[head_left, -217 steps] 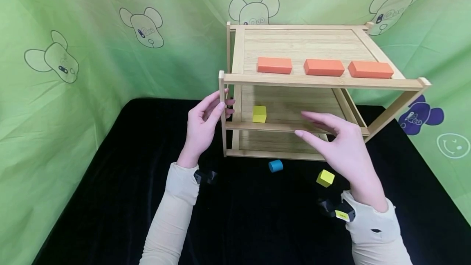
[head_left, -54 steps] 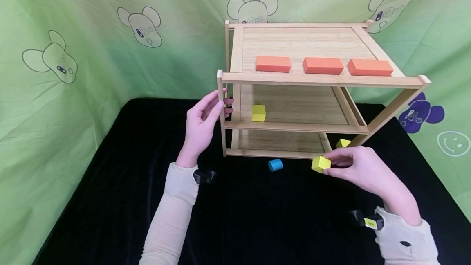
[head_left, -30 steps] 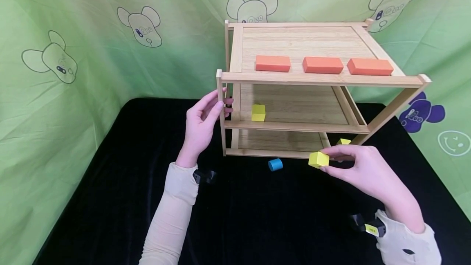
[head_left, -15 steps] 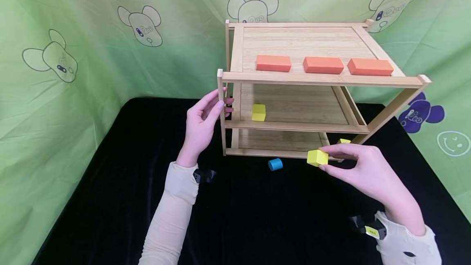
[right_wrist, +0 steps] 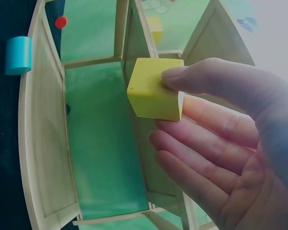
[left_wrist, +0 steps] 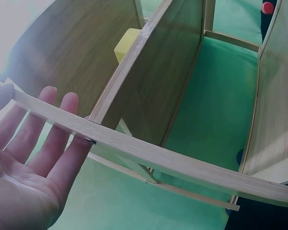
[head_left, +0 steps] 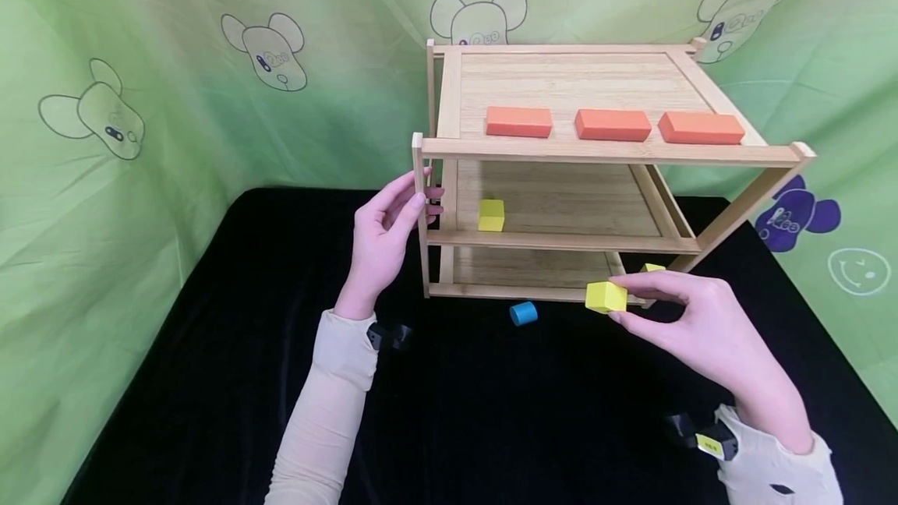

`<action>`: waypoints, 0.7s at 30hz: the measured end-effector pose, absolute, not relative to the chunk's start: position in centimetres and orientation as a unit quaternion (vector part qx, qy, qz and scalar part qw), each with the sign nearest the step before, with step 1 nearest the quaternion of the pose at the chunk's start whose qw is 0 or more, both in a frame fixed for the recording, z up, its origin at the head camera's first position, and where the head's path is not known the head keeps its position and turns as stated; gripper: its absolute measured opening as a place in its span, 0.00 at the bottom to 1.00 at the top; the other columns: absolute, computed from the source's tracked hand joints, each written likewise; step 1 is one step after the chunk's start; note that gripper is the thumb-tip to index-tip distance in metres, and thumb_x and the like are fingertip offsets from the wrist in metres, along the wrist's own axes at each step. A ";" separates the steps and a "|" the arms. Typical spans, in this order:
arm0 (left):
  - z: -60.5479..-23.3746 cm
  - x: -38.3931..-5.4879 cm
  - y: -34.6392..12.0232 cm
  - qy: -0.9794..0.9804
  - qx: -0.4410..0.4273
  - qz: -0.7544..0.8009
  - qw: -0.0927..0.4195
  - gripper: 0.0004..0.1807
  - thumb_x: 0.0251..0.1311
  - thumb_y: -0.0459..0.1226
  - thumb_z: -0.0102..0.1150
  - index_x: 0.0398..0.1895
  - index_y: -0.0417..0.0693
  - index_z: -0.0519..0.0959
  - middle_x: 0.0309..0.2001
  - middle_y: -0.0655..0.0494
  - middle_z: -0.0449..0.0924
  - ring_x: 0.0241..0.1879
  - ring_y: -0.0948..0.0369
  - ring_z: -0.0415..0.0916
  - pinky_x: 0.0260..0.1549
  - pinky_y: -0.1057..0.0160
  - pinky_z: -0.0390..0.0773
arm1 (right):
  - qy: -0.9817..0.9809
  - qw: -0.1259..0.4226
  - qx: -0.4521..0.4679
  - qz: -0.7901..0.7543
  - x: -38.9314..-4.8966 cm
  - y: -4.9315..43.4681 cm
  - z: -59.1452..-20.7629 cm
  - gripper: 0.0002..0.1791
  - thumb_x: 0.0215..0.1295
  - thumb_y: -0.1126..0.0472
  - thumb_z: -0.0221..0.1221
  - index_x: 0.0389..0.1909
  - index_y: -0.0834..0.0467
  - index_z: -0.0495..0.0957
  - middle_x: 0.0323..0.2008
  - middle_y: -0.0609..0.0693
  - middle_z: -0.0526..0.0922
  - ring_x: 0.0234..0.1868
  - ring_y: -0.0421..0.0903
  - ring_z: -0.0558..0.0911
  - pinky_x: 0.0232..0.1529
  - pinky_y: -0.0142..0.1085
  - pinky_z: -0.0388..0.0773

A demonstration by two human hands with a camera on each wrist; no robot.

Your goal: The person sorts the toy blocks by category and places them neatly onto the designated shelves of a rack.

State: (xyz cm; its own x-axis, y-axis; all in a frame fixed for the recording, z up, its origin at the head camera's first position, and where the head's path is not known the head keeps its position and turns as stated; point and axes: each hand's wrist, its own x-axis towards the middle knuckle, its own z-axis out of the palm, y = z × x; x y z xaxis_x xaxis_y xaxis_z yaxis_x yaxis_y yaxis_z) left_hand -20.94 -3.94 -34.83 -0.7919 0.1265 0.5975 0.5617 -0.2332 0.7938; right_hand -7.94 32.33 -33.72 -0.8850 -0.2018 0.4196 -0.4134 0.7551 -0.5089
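Observation:
A three-tier wooden shelf (head_left: 561, 150) stands on the black cloth. My left hand (head_left: 379, 236) holds its front left post, thumb in front and fingers behind; the left wrist view shows the fingers (left_wrist: 62, 124) past the post. My right hand (head_left: 701, 326) pinches a yellow cube (head_left: 606, 298) between thumb and fingers, just in front of the lower right of the shelf. Another yellow cube (head_left: 491, 215) sits on the middle tier at left. A third yellow cube (head_left: 654, 267) is partly hidden behind my right hand. The blue cylinder (head_left: 523, 313) lies before the bottom tier.
Three orange blocks (head_left: 613, 125) lie in a row along the front of the top tier. A rail runs along each tier's front edge. Behind hangs a green printed curtain (head_left: 337, 123). A small red round thing (right_wrist: 61, 22) appears beyond the shelf.
Earlier my right hand was empty, with a yellow cube on the cloth below it. Now it pinches a yellow cube, raised slightly over the last second. My left hand stays on the post.

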 end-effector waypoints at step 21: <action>-34.8 -20.9 -3.9 -0.592 -0.287 -0.740 0.142 0.18 0.75 0.30 0.53 0.65 0.34 0.76 0.48 0.37 0.85 0.43 0.38 0.84 0.46 0.36 0.81 | -0.911 0.214 0.192 0.295 -7.8 32.3 -32.3 0.31 0.40 0.73 0.80 0.48 0.49 0.89 0.40 0.44 0.88 0.36 0.27 0.82 0.36 0.17 0.73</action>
State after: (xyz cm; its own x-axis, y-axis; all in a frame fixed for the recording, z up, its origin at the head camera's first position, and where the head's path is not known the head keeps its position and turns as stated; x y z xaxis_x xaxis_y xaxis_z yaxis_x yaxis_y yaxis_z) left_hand -20.92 -3.95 -34.83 -0.7949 0.1295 0.5928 0.5499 -0.2592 0.7940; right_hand -7.85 32.26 -32.26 -0.8348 -0.2233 0.5032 -0.4761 0.7517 -0.4563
